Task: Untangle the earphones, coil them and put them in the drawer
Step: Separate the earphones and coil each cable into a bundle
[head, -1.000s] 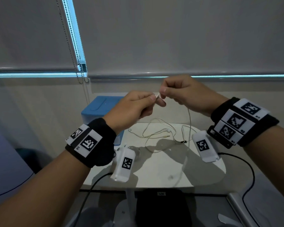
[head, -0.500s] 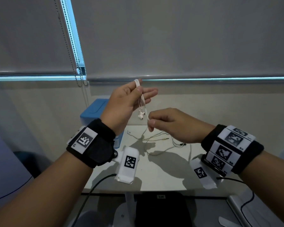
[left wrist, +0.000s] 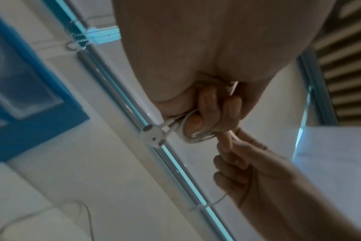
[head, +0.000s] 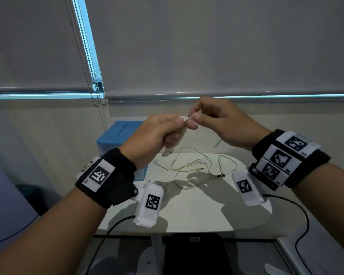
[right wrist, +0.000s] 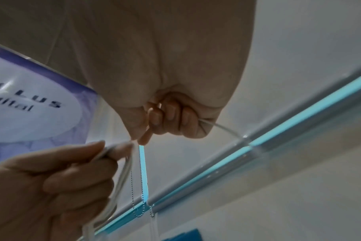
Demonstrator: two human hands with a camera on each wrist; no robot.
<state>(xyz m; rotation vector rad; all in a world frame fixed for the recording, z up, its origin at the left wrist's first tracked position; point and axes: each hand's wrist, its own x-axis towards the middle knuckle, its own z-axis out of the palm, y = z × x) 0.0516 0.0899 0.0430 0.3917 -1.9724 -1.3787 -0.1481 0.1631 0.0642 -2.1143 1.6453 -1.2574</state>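
Left hand (head: 153, 135): grips coiled earphones (left wrist: 193, 130).
Right hand (head: 216, 120): pinches their loose end, touching coil's right side.
Drawer (head: 115, 139): below-left of coil.

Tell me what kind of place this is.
Probably an office or study corner, indoors. A small white table stands against a window with lowered roller blinds, a blue plastic drawer unit beside it, and loose earphones lie on the table.
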